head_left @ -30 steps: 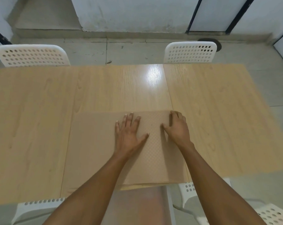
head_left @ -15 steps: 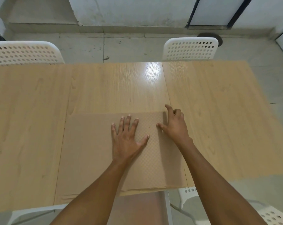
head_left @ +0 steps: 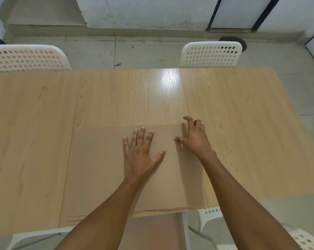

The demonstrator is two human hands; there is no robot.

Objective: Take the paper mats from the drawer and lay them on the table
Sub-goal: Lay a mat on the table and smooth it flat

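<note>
A light wood-grain worktop [head_left: 116,98] spans the view, with a bright patch of reflected light near its far edge. Beyond it stand two white perforated chairs, one at the far left [head_left: 26,57] and one at the far right [head_left: 211,54]. Another white perforated chair [head_left: 302,239] shows at the near right corner. The floor [head_left: 152,51] is scuffed grey tile. A stained whitish wall [head_left: 143,12] runs along the back, with dark-framed panels [head_left: 241,11] to its right.
</note>
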